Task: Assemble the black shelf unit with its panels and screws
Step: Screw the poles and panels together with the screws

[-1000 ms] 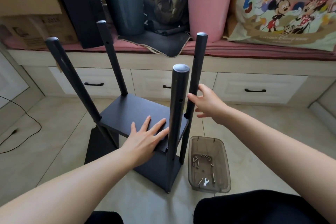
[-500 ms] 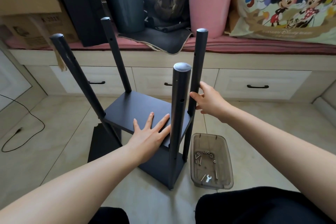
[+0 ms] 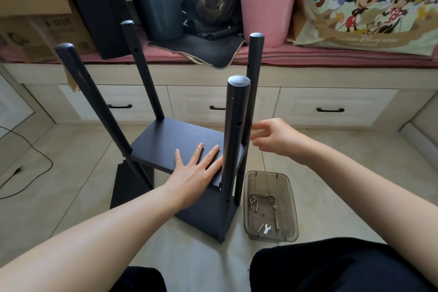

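Note:
The black shelf unit stands on the tiled floor with several round posts rising from it, the nearest post (image 3: 233, 140) in front. Its upper panel (image 3: 173, 140) sits between the posts above a lower panel (image 3: 206, 214). My left hand (image 3: 195, 173) lies flat on the upper panel's near edge, fingers spread. My right hand (image 3: 276, 135) hovers just right of the far right post (image 3: 253, 83), fingers loosely extended and blurred, holding nothing. A clear plastic box (image 3: 286, 199) to the right holds screws (image 3: 256, 204) and a small wrench (image 3: 267, 229).
A low cabinet with drawers (image 3: 331, 106) runs across the back, topped by a pink cushion. On it stand a dark bin (image 3: 154, 2), a pink bucket (image 3: 267, 2), a loose black panel (image 3: 94, 7) and cardboard boxes (image 3: 28, 7). A black cable (image 3: 28, 163) lies left.
My right hand has let go of the far right post and pulled slightly away to the right. My left hand stays flat on the panel.

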Demonstrator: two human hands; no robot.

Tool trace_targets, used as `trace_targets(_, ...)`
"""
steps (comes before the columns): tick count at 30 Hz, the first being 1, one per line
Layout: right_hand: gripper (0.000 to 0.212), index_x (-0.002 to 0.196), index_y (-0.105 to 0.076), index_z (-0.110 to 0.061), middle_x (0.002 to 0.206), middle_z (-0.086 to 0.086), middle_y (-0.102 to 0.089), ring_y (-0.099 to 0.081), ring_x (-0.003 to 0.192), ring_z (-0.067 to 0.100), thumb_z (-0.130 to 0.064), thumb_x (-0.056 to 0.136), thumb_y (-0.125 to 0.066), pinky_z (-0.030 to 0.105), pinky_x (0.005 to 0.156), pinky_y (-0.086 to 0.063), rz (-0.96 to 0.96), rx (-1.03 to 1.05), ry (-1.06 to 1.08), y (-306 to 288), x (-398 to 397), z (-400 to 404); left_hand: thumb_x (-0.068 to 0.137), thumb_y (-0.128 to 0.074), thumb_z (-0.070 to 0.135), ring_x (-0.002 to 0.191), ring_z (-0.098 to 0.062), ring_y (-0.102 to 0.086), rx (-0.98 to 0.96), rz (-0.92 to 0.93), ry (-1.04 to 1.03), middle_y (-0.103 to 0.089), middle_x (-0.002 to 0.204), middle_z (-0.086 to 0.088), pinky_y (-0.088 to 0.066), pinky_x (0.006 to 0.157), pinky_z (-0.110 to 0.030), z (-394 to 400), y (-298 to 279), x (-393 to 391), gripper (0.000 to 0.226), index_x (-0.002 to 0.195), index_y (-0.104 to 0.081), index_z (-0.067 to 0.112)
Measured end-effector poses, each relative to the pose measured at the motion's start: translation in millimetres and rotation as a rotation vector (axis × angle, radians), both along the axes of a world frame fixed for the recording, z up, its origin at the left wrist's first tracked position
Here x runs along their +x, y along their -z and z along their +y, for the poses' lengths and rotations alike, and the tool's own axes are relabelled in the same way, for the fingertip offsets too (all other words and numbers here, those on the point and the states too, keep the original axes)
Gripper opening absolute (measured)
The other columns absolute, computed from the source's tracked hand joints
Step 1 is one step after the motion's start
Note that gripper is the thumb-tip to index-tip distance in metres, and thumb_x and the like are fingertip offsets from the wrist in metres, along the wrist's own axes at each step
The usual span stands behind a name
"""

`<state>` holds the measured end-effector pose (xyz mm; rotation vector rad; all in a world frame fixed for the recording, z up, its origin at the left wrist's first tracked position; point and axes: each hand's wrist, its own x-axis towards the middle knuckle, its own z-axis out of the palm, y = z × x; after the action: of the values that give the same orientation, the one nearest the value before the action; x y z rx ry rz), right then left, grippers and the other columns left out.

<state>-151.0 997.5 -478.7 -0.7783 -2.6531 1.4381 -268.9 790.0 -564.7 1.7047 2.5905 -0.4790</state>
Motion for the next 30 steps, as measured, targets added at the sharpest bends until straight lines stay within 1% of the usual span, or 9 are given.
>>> trace_targets(4,0.036,0.127,-0.061,-0.028,0.114,-0.009,-0.072,-0.068,0.105,0.006,-0.016,0.094,-0.067,0.032,0.092,-0.057,-0.068,-0.096,-0.368,-22,19,-19,0.103,-0.042,0.008,0.153,-0.037,0.016,0.005,-0.049,-0.009,0.020,0.166,0.002,-0.017,0.110,-0.077,1,-2,0,0.088,0.155,0.024,0.032)
trace_targets(7,0.043,0.122,-0.059,-0.031,0.116,-0.014,-0.069,-0.065,0.105,-0.005,-0.003,0.091,-0.067,0.017,0.082,-0.054,0.059,-0.177,-0.506,-32,26,-39,0.103,-0.044,0.013,0.154,-0.034,0.013,0.022,-0.092,-0.022,0.015,0.167,0.006,-0.018,0.110,-0.077,2,-6,-1,0.085,0.157,0.017,0.036)
trace_targets(11,0.027,0.114,-0.067,-0.013,0.111,-0.006,-0.072,-0.067,0.100,0.000,-0.001,0.090,-0.068,0.036,0.087,-0.059,0.073,-0.104,-0.527,-35,31,-46,0.103,-0.044,0.012,0.153,-0.034,0.014,0.010,-0.128,-0.045,0.017,0.167,0.007,-0.016,0.110,-0.078,6,-8,0,0.083,0.158,0.013,0.036)
trace_targets(14,0.025,0.112,-0.067,-0.008,0.110,-0.003,-0.072,-0.068,0.102,0.006,0.002,0.089,-0.068,0.038,0.090,-0.058,0.105,-0.095,-0.551,-34,31,-47,0.104,-0.043,0.010,0.153,-0.035,0.015,0.000,-0.132,-0.050,0.017,0.167,0.006,-0.015,0.110,-0.079,8,-9,1,0.082,0.158,0.013,0.035)
trace_targets(18,0.025,0.113,-0.066,-0.011,0.110,-0.003,-0.073,-0.069,0.105,0.011,-0.002,0.090,-0.068,0.035,0.089,-0.058,0.179,-0.079,-0.522,-26,24,-51,0.103,-0.046,0.006,0.152,-0.037,0.019,0.011,-0.134,-0.033,0.025,0.165,0.008,-0.014,0.108,-0.081,8,-9,3,0.087,0.158,0.012,0.037)
trace_targets(21,0.025,0.115,-0.065,-0.011,0.106,-0.013,-0.072,-0.069,0.105,0.011,-0.004,0.091,-0.068,0.022,0.080,-0.056,0.207,-0.077,-0.519,-24,20,-52,0.102,-0.048,0.006,0.152,-0.038,0.020,0.016,-0.131,-0.021,0.026,0.165,0.007,-0.013,0.107,-0.081,9,-9,1,0.085,0.159,0.007,0.036)
trace_targets(22,0.026,0.115,-0.064,-0.012,0.104,-0.015,-0.072,-0.069,0.105,0.011,-0.004,0.091,-0.067,0.023,0.080,-0.056,0.209,-0.082,-0.516,-24,19,-52,0.102,-0.048,0.006,0.152,-0.037,0.020,0.015,-0.130,-0.025,0.025,0.165,0.007,-0.013,0.107,-0.081,9,-9,1,0.085,0.159,0.008,0.035)
trace_targets(25,0.026,0.116,-0.063,-0.015,0.105,-0.016,-0.072,-0.068,0.107,0.011,-0.005,0.092,-0.065,0.042,0.083,-0.060,0.205,-0.094,-0.501,-23,19,-48,0.102,-0.045,0.004,0.152,-0.037,0.018,0.005,-0.110,-0.035,0.022,0.166,0.006,-0.016,0.107,-0.080,10,-9,-1,0.085,0.159,0.012,0.033)
trace_targets(30,0.024,0.110,-0.063,-0.031,0.109,-0.006,-0.073,-0.068,0.103,0.004,-0.012,0.095,-0.064,0.041,0.082,-0.060,0.214,-0.094,-0.410,-24,19,-40,0.102,-0.045,0.006,0.153,-0.039,0.013,0.000,-0.093,-0.040,0.021,0.166,0.004,-0.018,0.108,-0.079,12,-9,-1,0.090,0.155,0.021,0.034)
